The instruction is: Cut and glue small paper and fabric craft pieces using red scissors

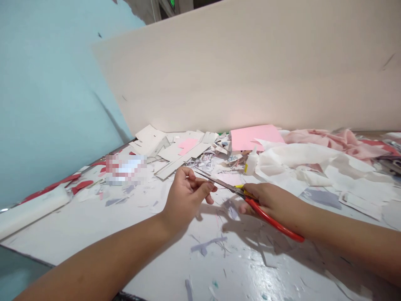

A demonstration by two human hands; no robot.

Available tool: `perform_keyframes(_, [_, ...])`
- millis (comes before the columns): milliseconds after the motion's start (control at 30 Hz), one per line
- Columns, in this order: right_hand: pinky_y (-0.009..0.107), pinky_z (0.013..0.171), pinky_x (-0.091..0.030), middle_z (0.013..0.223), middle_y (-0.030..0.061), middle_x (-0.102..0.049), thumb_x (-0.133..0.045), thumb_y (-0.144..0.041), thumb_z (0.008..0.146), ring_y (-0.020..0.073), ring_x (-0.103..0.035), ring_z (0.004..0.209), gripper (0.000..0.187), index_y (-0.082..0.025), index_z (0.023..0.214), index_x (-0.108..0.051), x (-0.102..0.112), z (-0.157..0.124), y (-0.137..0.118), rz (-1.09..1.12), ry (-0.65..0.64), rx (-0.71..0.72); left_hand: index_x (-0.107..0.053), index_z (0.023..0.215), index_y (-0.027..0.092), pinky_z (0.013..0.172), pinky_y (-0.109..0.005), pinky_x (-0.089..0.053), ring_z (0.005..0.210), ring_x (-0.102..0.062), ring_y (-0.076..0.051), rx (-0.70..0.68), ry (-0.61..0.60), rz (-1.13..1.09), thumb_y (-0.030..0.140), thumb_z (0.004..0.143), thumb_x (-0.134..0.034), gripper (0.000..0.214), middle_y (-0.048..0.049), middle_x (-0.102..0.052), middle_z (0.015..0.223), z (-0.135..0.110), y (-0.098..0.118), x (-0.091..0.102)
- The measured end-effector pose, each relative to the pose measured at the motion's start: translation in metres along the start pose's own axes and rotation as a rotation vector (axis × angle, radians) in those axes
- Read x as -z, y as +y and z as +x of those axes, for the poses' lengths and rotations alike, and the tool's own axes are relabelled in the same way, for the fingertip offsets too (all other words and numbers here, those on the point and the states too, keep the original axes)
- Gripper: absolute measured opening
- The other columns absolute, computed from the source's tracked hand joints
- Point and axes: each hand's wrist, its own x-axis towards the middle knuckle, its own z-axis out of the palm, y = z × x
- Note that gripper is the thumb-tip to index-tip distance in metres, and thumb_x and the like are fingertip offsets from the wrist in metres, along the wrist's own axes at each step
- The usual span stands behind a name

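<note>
My right hand grips a pair of scissors with red and yellow handles. Their blades point left and up, nearly together, and reach to the fingers of the other hand. My left hand is closed in a pinch, thumb against the curled fingers, right beside the blades. Whatever those fingers hold, if anything, is too small to make out. Beneath both hands, small grey and white paper scraps lie strewn over the white tabletop.
A small white glue bottle stands behind the scissors. Grey cardboard strips, a pink sheet and crumpled white sheeting are heaped along the back board. A white roll lies at the left edge.
</note>
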Motion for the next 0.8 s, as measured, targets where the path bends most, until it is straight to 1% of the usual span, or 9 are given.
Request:
perform_keyframes(167, [0.024, 0.050, -0.033, 0.063, 0.0013, -0.057, -0.052, -0.050, 0.075, 0.0151, -0.050, 0.056, 0.034, -0.020, 0.064, -0.044, 0.001, -0.001, -0.002, 0.029, 0.003, 0.015, -0.024, 0.078, 0.023, 0.051, -0.019, -0.045, 0.051, -0.059, -0.007, -0.006, 0.014, -0.009, 0.025, 0.074, -0.063, 0.039, 0.0077, -0.065, 0.065, 0.000, -0.001, -0.001])
perform_keyframes(333, [0.023, 0.049, -0.033, 0.060, 0.0012, -0.057, -0.051, -0.044, 0.078, 0.0148, -0.050, 0.053, 0.030, -0.020, 0.061, -0.045, 0.001, -0.001, -0.003, 0.048, -0.009, 0.035, -0.022, 0.077, 0.024, 0.048, -0.018, -0.044, 0.050, -0.059, -0.007, 0.017, 0.015, -0.008, 0.028, 0.074, -0.063, 0.041, 0.0070, -0.065, 0.065, -0.001, 0.001, 0.000])
perform_keyframes(467, [0.025, 0.049, -0.033, 0.056, 0.0014, -0.055, -0.050, -0.049, 0.078, 0.0152, -0.048, 0.051, 0.035, -0.020, 0.059, -0.047, 0.001, 0.000, -0.002, 0.033, 0.020, 0.059, -0.021, 0.076, 0.024, 0.047, -0.018, -0.043, 0.049, -0.058, -0.008, 0.044, 0.013, 0.003, 0.031, 0.074, -0.062, 0.042, 0.0058, -0.066, 0.065, -0.001, 0.002, 0.000])
perform_keyframes(567, [0.025, 0.047, -0.032, 0.054, 0.0007, -0.051, -0.053, -0.053, 0.074, 0.0146, -0.045, 0.050, 0.038, -0.020, 0.057, -0.045, -0.001, 0.001, 0.003, 0.040, 0.084, 0.040, -0.021, 0.076, 0.024, 0.045, -0.019, -0.043, 0.049, -0.058, -0.009, 0.047, 0.020, 0.000, 0.033, 0.073, -0.063, 0.044, 0.0062, -0.065, 0.064, 0.000, 0.003, 0.000])
perform_keyframes(633, [0.025, 0.045, -0.031, 0.052, -0.0012, -0.048, -0.055, -0.054, 0.072, 0.0136, -0.043, 0.048, 0.039, -0.020, 0.057, -0.042, -0.004, 0.003, 0.006, 0.148, 0.106, 0.007, -0.020, 0.076, 0.024, 0.045, -0.018, -0.044, 0.048, -0.057, -0.009, 0.052, 0.017, -0.008, 0.033, 0.073, -0.064, 0.044, 0.0066, -0.065, 0.064, 0.000, 0.002, -0.001])
perform_keyframes(700, [0.025, 0.046, -0.035, 0.052, -0.0025, -0.047, -0.053, -0.052, 0.075, 0.0136, -0.047, 0.049, 0.037, -0.020, 0.059, -0.042, -0.009, 0.004, 0.007, 0.386, 0.097, 0.010, -0.021, 0.076, 0.024, 0.042, -0.018, -0.044, 0.048, -0.057, -0.009, 0.080, -0.024, -0.029, 0.033, 0.073, -0.064, 0.044, 0.0062, -0.064, 0.065, -0.001, 0.001, -0.002])
perform_keyframes(767, [0.026, 0.053, -0.042, 0.057, -0.0022, -0.051, -0.053, -0.047, 0.077, 0.0148, -0.055, 0.056, 0.032, -0.020, 0.064, -0.043, -0.013, 0.005, 0.003, 0.655, 0.078, 0.038, -0.022, 0.077, 0.025, 0.037, -0.017, -0.042, 0.047, -0.056, -0.009, 0.140, -0.102, -0.068, 0.034, 0.073, -0.063, 0.043, 0.0051, -0.064, 0.068, -0.003, 0.000, -0.004])
perform_keyframes(800, [0.027, 0.057, -0.044, 0.061, -0.0015, -0.054, -0.055, -0.044, 0.076, 0.0156, -0.058, 0.061, 0.028, -0.020, 0.066, -0.044, -0.014, 0.005, 0.000, 0.753, 0.076, 0.043, -0.022, 0.078, 0.025, 0.034, -0.017, -0.041, 0.047, -0.055, -0.010, 0.172, -0.147, -0.091, 0.035, 0.073, -0.063, 0.042, 0.0047, -0.064, 0.069, -0.004, -0.001, -0.005])
